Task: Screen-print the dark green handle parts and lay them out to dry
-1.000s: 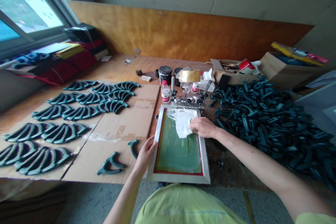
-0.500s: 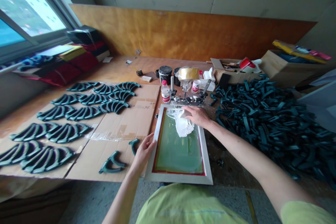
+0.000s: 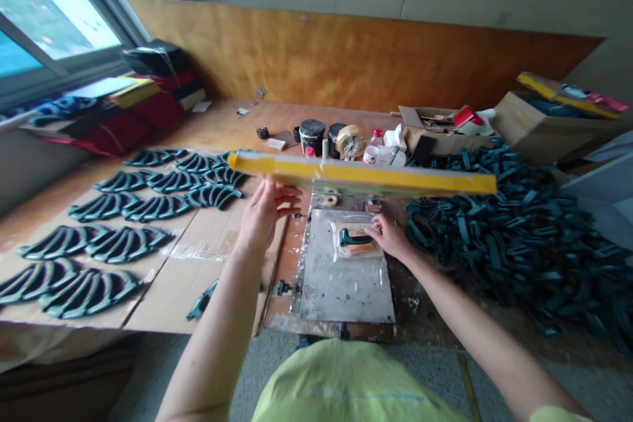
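Green part [image 3: 354,238] lies crosswise on the plate [image 3: 341,283], right hand [image 3: 390,236] pinching its end; left hand [image 3: 261,214] open under the raised frame [image 3: 361,175].

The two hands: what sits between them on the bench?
In the head view, between the left hand and the right hand lie the metal plate and the dark green part on it.
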